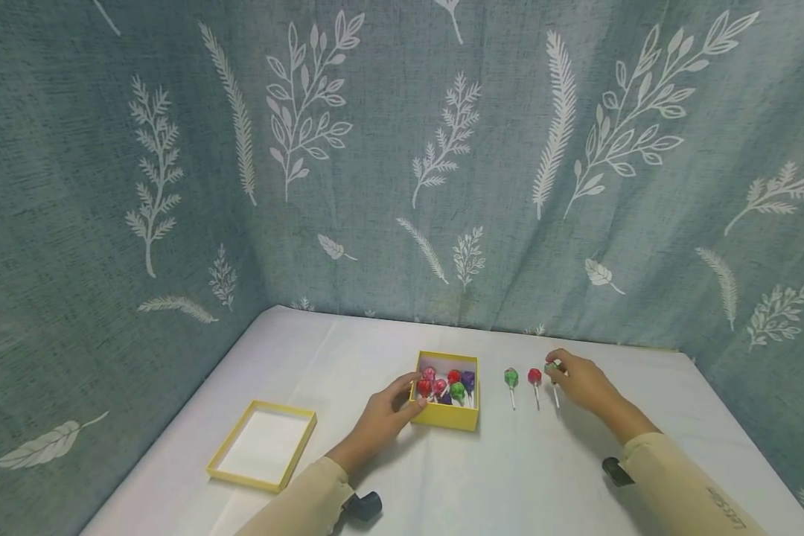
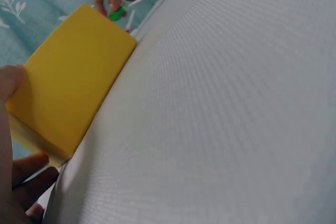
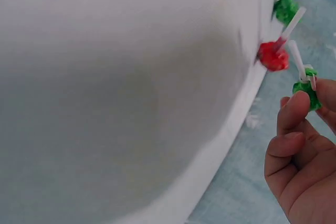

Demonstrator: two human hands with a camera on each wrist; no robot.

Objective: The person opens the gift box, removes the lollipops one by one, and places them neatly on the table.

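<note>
A teal fabric curtain (image 1: 375, 216) printed with white leaf sprigs stands along the far and side edges of a table (image 1: 482, 476) spread with white cloth. Two beige sleeves (image 1: 683, 476) reach in over the near edge. Toward the left edge lies a shallow, yellow-rimmed rectangular lid (image 1: 261, 447), its white inside facing up. About midway between the side edges, nearer the far edge, sits an open yellow rectangular box (image 1: 444, 417). The left hand (image 1: 383, 409) grips its left side, thumb at the near-left corner. The right hand (image 1: 584, 380), toward the far-right corner, pinches a green-wrapped lollipop (image 3: 307, 94) by its head between thumb and finger; whether it touches the cloth, I cannot tell. Red, pink, green and purple wrapped lollipops (image 1: 440, 386) fill the box. Between box and right hand lie a second green lollipop (image 1: 511, 377) and a red lollipop (image 1: 534, 376), sticks toward the near edge.
</note>
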